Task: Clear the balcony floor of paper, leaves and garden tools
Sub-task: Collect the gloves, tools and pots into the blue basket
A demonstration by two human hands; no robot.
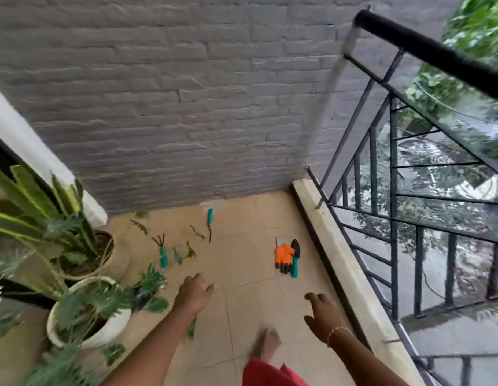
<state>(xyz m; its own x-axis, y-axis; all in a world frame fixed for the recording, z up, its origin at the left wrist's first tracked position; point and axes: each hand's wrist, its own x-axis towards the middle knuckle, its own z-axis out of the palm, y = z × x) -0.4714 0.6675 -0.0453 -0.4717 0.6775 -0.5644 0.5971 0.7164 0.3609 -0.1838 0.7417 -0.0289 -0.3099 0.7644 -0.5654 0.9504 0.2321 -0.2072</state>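
My left hand (196, 293) and my right hand (321, 316) reach forward over the tan tiled floor (242, 274), both with loose fingers and holding nothing. Ahead on the right lies an orange garden glove (284, 256) with a teal-handled trowel (296, 257) against it and a scrap of paper (282, 240) just behind. Farther left lie a small teal-handled rake (162, 250) and a teal-handled weeder (210, 222) near the wall. Green leaves (186, 252) are scattered between the tools, and one leaf (192, 328) lies under my left forearm.
Two potted plants (89, 316) stand along the left side. A grey brick wall (172, 107) closes the far end. A stone kerb (339, 260) with a dark metal railing (392, 204) runs along the right. My bare foot (267, 344) is on the tiles below.
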